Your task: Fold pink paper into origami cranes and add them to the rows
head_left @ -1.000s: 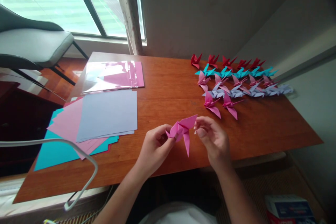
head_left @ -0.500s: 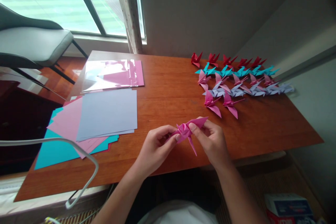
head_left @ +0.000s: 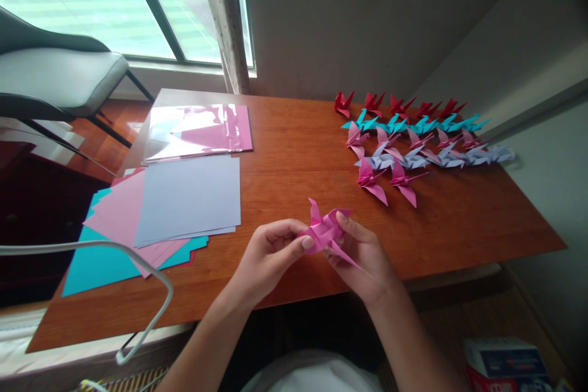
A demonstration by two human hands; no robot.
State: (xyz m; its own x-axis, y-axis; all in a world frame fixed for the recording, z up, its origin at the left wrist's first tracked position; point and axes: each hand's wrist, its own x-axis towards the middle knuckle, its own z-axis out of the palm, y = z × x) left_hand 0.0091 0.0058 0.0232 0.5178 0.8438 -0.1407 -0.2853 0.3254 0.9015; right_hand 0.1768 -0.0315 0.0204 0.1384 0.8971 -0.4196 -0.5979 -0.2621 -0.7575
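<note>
A bright pink paper crane [head_left: 325,233] is held above the table's front edge between both hands. My left hand [head_left: 277,254] pinches its left wing, thumb on top. The thumb and fingers of my right hand [head_left: 365,251] grip the right wing. One thin point of the crane stands up at the back, while another points down to the right across my right palm. Beyond my hands, two finished cranes of the same pink, one of them a pink crane [head_left: 369,179], stand at the front of the rows on the right.
Behind them run rows of red cranes [head_left: 399,107], turquoise cranes [head_left: 397,125], light pink cranes [head_left: 390,146] and pale lilac cranes [head_left: 416,159]. On the left lie lilac paper sheets [head_left: 190,199], turquoise sheets [head_left: 98,263] and a clear plastic packet [head_left: 193,131]. A white cable [head_left: 156,275] curves over the table's left corner.
The pink crane has turned in my hands, so one thin point now stands up at the back. My right hand has shifted its hold on the right wing.
</note>
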